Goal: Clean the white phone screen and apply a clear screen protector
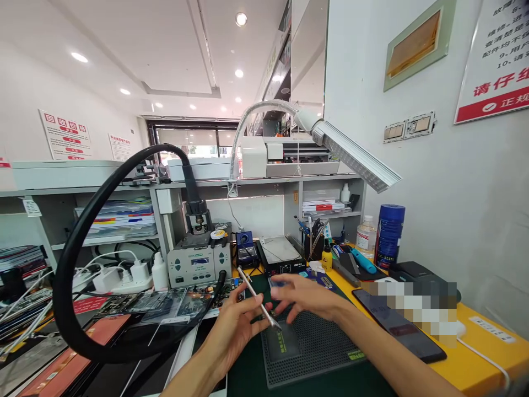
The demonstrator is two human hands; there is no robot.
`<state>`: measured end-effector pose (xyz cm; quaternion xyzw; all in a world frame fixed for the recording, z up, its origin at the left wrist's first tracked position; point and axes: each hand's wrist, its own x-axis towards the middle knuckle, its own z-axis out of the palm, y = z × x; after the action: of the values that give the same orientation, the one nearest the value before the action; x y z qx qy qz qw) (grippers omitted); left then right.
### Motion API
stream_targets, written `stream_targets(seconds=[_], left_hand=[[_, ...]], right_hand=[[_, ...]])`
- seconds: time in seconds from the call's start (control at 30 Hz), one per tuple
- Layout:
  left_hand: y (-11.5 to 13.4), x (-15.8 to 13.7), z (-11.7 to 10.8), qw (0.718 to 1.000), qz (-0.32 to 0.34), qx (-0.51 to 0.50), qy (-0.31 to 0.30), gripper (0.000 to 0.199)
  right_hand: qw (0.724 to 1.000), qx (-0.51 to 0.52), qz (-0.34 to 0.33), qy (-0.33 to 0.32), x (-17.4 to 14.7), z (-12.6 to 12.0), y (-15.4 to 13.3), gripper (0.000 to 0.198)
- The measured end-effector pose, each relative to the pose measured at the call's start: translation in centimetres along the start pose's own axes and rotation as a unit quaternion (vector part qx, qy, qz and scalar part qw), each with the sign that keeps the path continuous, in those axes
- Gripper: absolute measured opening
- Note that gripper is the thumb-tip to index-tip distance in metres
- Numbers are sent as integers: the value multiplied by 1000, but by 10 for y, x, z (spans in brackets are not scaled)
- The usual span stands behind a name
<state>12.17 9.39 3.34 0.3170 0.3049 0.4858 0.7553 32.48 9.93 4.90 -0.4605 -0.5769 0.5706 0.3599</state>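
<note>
My left hand (235,320) pinches a slim silver stick-like tool (249,285) between thumb and fingers. The stick slants from upper left down to a narrow end just above the dark textured work mat (322,342); its exact kind does not show. Close by on the right, my right hand (303,295) hovers over the mat, fingers apart and slightly curled, and nothing shows in it. A flat dark piece with yellow-green lettering (282,343) lies on the mat below the tool's end.
A black hose (61,275) loops over the left side from a grey rework station (198,263). Small electronic parts (194,303) lie beside my left hand. A phone (397,325) rests on the yellow desktop at right. A lamp (355,154) arches overhead.
</note>
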Motion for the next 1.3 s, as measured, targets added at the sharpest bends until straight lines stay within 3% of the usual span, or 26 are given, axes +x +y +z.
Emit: stream_targets(seconds=[0.1, 0.2, 0.3, 0.4, 0.47, 0.53, 0.63, 0.73, 0.8, 0.93, 1.03, 1.13, 1.3], left_hand=[[-5, -1, 2, 1000, 14, 7, -16, 57], [-12, -4, 4, 999, -1, 26, -34, 48], [-20, -6, 6, 998, -31, 16, -48, 46], [-28, -5, 7, 998, -57, -10, -38, 52], [-31, -3, 8, 997, -79, -16, -11, 54], [-30, 1, 7, 995, -90, -23, 35, 53], [-25, 7, 7, 991, -81, -41, 97, 45], [-19, 8, 6, 989, -61, -51, 127, 36], [-16, 6, 6, 989, -51, -55, 127, 28], [-10, 2, 2, 994, -55, -69, 62, 17], [-4, 2, -4, 994, -101, -4, 47, 34], [0, 2, -9, 984, -124, 128, 19, 48], [1, 2, -13, 938, -82, 335, -31, 41]], right_hand=[[998, -18, 9, -51, -10, 14, 12, 99], [998, -64, -18, 1, -12, 21, 20, 101], [991, -108, -69, 39, -15, 27, 21, 74], [990, -114, -85, -10, -19, 29, 18, 35], [992, -96, -71, -34, -20, 28, 16, 26], [997, -64, -32, -37, -20, 23, 16, 34], [998, -53, 20, -16, -21, 20, 19, 75], [988, -152, -17, -1, -25, 29, 23, 107], [966, -251, -64, 10, -28, 39, 25, 102], [919, -380, -102, 20, -32, 42, 19, 80], [891, -442, -98, -26, -34, 17, 11, 91], [868, -485, -75, -70, -37, -13, 7, 94], [863, -493, -79, -79, -43, -28, 10, 89]])
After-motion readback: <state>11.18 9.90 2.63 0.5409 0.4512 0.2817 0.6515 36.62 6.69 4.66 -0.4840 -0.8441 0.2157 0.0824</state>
